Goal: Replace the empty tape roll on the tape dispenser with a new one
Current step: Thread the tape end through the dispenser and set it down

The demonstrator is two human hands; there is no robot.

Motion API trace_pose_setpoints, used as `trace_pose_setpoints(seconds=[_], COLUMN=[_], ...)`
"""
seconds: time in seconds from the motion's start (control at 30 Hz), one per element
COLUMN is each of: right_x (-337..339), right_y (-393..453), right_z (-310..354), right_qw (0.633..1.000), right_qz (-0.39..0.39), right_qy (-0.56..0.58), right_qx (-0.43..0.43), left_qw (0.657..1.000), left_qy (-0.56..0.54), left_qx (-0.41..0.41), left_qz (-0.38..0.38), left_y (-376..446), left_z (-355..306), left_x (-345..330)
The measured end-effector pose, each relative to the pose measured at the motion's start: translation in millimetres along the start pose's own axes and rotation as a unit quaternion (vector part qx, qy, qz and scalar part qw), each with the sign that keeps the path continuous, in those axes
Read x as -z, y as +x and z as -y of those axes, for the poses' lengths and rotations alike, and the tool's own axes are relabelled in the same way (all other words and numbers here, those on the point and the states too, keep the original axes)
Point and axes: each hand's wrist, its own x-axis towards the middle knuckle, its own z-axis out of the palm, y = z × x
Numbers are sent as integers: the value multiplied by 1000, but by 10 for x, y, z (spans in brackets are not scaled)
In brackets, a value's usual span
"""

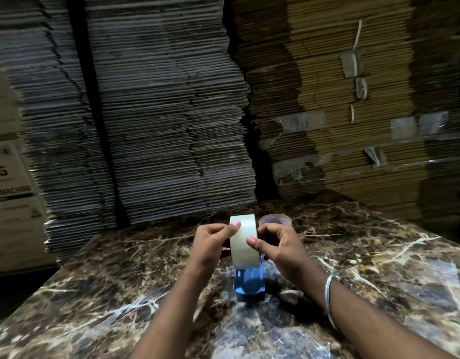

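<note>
Flattened cardboard stacks rise behind your marble tabletop. Over it, your left hand and right hand both pinch the tape roll, upright above the blue dispenser. An empty core sits just behind.

Both forearms reach forward; left hand and right hand face each other, thumbs raised, fingers curled.
</note>
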Motion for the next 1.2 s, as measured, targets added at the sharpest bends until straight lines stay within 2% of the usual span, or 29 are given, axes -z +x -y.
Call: trace_pose_setpoints(seconds=[0.17, 0.47, 0.77, 0.97, 1.1, 1.2], right_x=[28, 116, 165, 202, 206, 184], right_y=[-2, -17, -80, -79, -88, -107], right_z=[-26, -63, -56, -84, -107, -109], right_qw=[1000, 998, 993, 985, 966, 957], right_qz=[24, 62, 107, 128, 146, 149], right_qy=[12, -5, -45, -102, -212, -246], right_qx=[-2, -12, -36, -50, -26, -25], left_qw=[999, 996, 993, 989, 984, 981], left_qy=[19, 20, 43, 77, 108, 125], left_qx=[-9, -45, -25, -10, -1, -2], left_qz=[48, 72, 107, 127, 143, 150], left_y=[-51, -134, -211, -253, -279, -279], left_z=[-20, 64, 163, 190, 225, 231], left_x=[109, 121, 221, 266, 288, 300])
